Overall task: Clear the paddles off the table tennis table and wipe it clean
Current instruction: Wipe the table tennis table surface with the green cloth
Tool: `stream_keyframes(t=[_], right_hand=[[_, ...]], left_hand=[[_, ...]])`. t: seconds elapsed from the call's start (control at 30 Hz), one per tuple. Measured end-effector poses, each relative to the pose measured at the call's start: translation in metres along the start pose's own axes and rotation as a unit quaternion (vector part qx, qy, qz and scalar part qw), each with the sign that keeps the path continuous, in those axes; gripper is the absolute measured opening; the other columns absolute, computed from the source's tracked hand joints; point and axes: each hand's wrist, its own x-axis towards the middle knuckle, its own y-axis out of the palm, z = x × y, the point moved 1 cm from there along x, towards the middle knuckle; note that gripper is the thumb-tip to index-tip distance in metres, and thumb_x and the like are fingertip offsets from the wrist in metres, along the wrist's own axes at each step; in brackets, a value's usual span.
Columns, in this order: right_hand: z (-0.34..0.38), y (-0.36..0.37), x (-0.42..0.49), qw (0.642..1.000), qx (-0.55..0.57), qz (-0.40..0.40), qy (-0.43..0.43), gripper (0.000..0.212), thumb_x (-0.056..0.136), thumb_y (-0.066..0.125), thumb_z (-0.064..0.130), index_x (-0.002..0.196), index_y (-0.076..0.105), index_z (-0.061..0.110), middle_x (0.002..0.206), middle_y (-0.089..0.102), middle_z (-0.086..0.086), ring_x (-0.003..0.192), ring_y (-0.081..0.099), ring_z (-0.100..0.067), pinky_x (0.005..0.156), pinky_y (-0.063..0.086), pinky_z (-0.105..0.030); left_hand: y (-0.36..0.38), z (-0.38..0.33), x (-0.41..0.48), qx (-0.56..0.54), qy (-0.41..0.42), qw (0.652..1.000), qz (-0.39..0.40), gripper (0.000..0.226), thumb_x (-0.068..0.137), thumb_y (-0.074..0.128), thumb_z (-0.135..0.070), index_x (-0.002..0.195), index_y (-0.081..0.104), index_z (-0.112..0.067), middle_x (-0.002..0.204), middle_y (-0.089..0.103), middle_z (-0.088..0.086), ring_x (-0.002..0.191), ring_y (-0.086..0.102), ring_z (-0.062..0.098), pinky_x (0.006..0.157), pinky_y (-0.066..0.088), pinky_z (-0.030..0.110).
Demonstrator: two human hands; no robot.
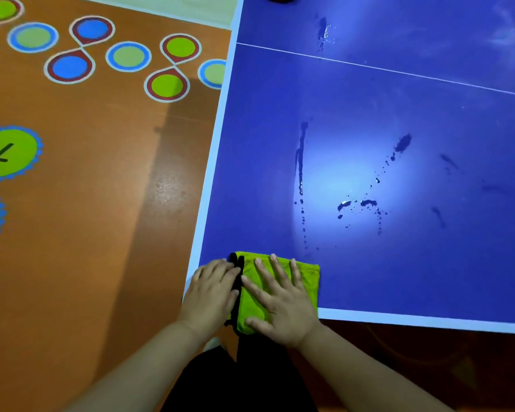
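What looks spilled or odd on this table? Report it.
Liquid is spilled on the blue table: a long streak, scattered droplets beside it, and another wet patch beyond the white line. The green cloth sits at the near corner under the left hand and right hand, clear of the spills.

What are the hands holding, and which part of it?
Nothing is gripped: the left hand and right hand press flat on the green cloth, left on its black-edged side, right on its middle.
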Motion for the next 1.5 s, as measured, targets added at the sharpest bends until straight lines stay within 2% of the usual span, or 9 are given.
stream_keyframes(t=[0.07, 0.2, 0.27, 0.43, 0.73, 0.87, 1.0, 1.17, 1.5], right_hand=[[-0.008, -0.002, 0.003, 1.0, 0.007, 0.001, -0.001, 0.077, 0.082, 0.04, 0.073, 0.15, 0.027, 0.038, 0.159, 0.024, -0.003, 0.147, 0.015, -0.032, 0.111, 0.013, -0.061], [-0.04, -0.007, 0.029, 1.0, 0.006, 0.001, 0.007, 0.073, 0.085, 0.035, 0.073, 0.15, 0.025, 0.041, 0.16, 0.021, 0.0, 0.148, 0.013, -0.03, 0.113, 0.01, -0.06], [-0.064, -0.011, 0.049, 1.0, 0.004, -0.002, 0.007, 0.072, 0.085, 0.035, 0.072, 0.149, 0.024, 0.041, 0.16, 0.021, 0.0, 0.148, 0.013, -0.03, 0.114, 0.008, -0.059], [-0.126, -0.024, 0.112, 1.0, 0.0, -0.015, 0.016, 0.072, 0.084, 0.034, 0.071, 0.149, 0.027, 0.04, 0.159, 0.025, -0.001, 0.148, 0.016, -0.03, 0.114, 0.009, -0.059], [-0.244, -0.056, 0.241, 0.998, -0.001, -0.023, 0.065, 0.072, 0.082, 0.021, 0.072, 0.15, 0.016, 0.046, 0.162, 0.014, 0.003, 0.15, 0.004, -0.026, 0.117, -0.001, -0.055], [-0.3, -0.074, 0.303, 0.996, -0.011, -0.031, 0.081, 0.073, 0.081, 0.015, 0.072, 0.15, 0.012, 0.048, 0.162, 0.011, 0.005, 0.15, 0.001, -0.025, 0.117, -0.002, -0.055], [-0.353, -0.087, 0.36, 0.996, -0.003, -0.031, 0.088, 0.068, 0.088, 0.028, 0.073, 0.15, 0.009, 0.049, 0.163, 0.006, 0.006, 0.15, -0.003, -0.024, 0.117, -0.004, -0.054], [-0.409, -0.102, 0.424, 0.995, -0.001, -0.035, 0.089, 0.067, 0.089, 0.027, 0.074, 0.149, 0.011, 0.05, 0.163, 0.004, 0.008, 0.15, -0.004, -0.023, 0.118, -0.005, -0.054], [-0.453, -0.114, 0.463, 0.994, 0.004, -0.031, 0.101, 0.067, 0.089, 0.023, 0.074, 0.15, 0.01, 0.048, 0.163, 0.002, 0.005, 0.149, -0.005, -0.026, 0.117, -0.006, -0.055]], left_hand=[[0.003, -0.004, 0.007, 0.007, 0.002, 1.0, -0.008, 0.042, 0.073, 0.046, -0.033, 0.104, 0.067, -0.013, 0.105, 0.066, 0.002, 0.108, 0.044, 0.018, 0.091, 0.031, 0.033], [0.006, -0.002, 0.037, 0.036, 0.009, 0.999, 0.006, 0.053, 0.064, 0.08, -0.023, 0.114, 0.065, -0.012, 0.112, 0.065, 0.003, 0.11, 0.044, 0.022, 0.089, 0.03, 0.036], [0.006, -0.003, 0.064, 0.05, -0.013, 0.999, 0.008, 0.059, 0.061, 0.083, -0.02, 0.116, 0.064, -0.013, 0.113, 0.065, 0.004, 0.11, 0.044, 0.024, 0.088, 0.029, 0.037], [0.006, -0.009, 0.149, 0.058, -0.097, 0.994, 0.008, 0.058, 0.06, 0.082, -0.015, 0.115, 0.065, -0.016, 0.116, 0.063, 0.01, 0.111, 0.051, 0.032, 0.087, 0.044, 0.047], [0.012, -0.014, 0.296, -0.009, -0.175, 0.981, -0.084, 0.042, 0.081, 0.063, -0.01, 0.122, 0.057, -0.008, 0.129, 0.056, 0.009, 0.121, 0.045, 0.031, 0.098, 0.033, 0.048], [0.019, -0.018, 0.355, -0.011, -0.196, 0.974, -0.111, 0.052, 0.079, 0.068, -0.014, 0.127, 0.052, -0.005, 0.128, 0.055, 0.012, 0.121, 0.044, 0.032, 0.098, 0.035, 0.048], [0.029, -0.023, 0.402, 0.002, -0.214, 0.972, -0.098, 0.072, 0.075, 0.072, -0.024, 0.137, 0.041, -0.003, 0.135, 0.048, 0.015, 0.124, 0.04, 0.035, 0.102, 0.031, 0.05], [0.037, -0.031, 0.438, 0.034, -0.211, 0.971, -0.105, 0.08, 0.069, 0.077, -0.03, 0.135, 0.042, -0.001, 0.133, 0.049, 0.015, 0.121, 0.044, 0.035, 0.101, 0.033, 0.051], [0.035, -0.036, 0.44, 0.029, -0.234, 0.965, -0.115, 0.066, 0.074, 0.074, -0.025, 0.131, 0.048, -0.005, 0.13, 0.052, 0.012, 0.122, 0.041, 0.031, 0.102, 0.031, 0.049]])
